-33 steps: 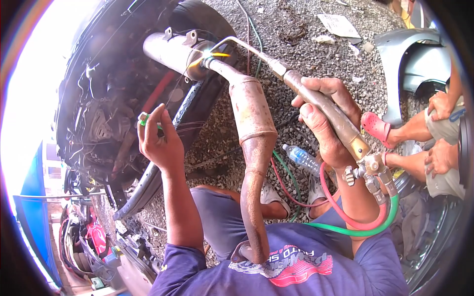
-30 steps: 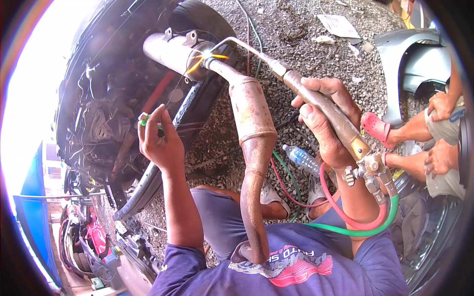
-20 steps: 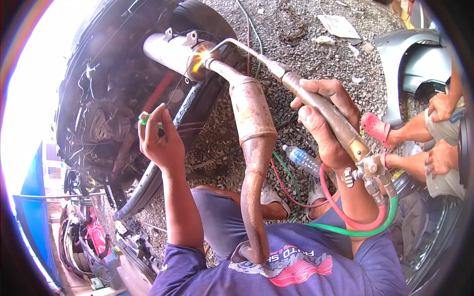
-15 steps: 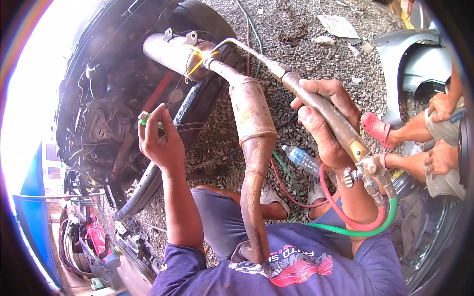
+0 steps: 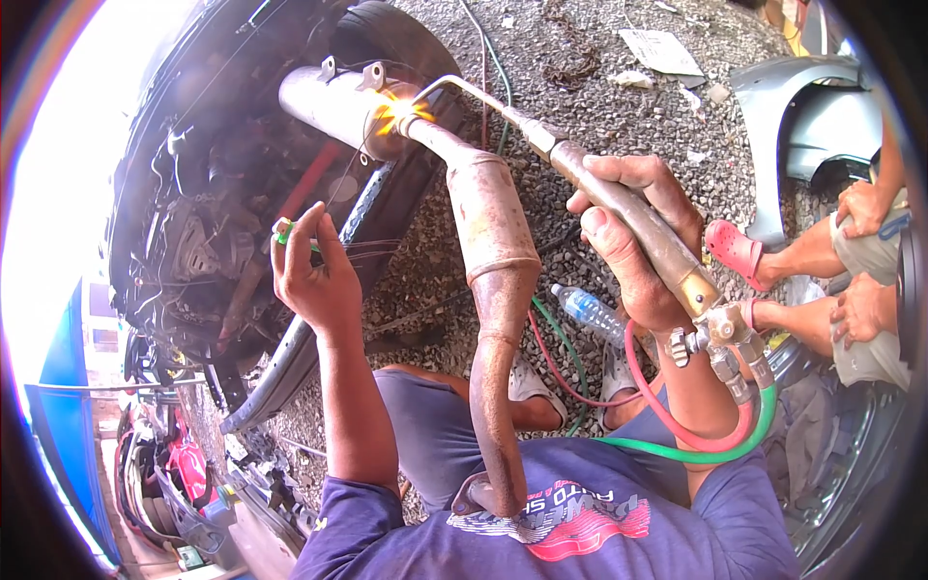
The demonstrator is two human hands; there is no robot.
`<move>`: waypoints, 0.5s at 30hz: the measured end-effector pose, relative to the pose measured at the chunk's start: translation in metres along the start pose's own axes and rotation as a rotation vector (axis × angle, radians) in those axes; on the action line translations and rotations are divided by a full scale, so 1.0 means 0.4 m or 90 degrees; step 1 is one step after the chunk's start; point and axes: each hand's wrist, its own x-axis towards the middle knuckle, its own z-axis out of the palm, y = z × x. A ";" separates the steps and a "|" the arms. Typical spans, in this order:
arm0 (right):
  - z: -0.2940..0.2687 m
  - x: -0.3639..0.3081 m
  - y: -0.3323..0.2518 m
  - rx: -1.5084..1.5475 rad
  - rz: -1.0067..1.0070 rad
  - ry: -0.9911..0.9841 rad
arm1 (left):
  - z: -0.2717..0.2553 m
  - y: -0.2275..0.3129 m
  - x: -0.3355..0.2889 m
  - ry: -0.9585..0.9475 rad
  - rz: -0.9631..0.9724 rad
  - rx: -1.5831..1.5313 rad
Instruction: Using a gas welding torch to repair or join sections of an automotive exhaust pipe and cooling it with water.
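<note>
My right hand is wrapped round the brass-coloured handle of a gas welding torch. The torch's bent tip points at a joint where an orange flame flares. That joint lies between a silver muffler and a rusty exhaust pipe, which runs down to my shirt. Pinched in the fingers of my left hand is a thin wire rod, its upper part reaching up toward the flame. A small green item sits at those fingers, and several fine wires stick out beside them.
Red and green hoses loop from the torch. A plastic bottle lies on gravel below. Left is a car's exposed underside. At right, another person's hands and pink clog are near a silver fender.
The flame at the joint has spread wider and become more orange. The torch has shifted very slightly left; my left hand has hardly moved.
</note>
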 end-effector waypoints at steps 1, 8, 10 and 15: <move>-0.001 -0.001 0.001 -0.001 0.000 0.000 | 0.001 0.001 0.000 0.000 0.000 -0.001; -0.003 0.001 0.001 0.009 -0.004 -0.006 | 0.002 -0.006 -0.002 0.003 0.006 0.010; -0.004 0.002 -0.002 0.001 -0.011 -0.010 | -0.002 -0.008 0.001 0.003 0.008 0.012; 0.000 -0.001 -0.002 0.002 0.001 0.001 | 0.004 -0.012 -0.003 0.001 0.015 0.019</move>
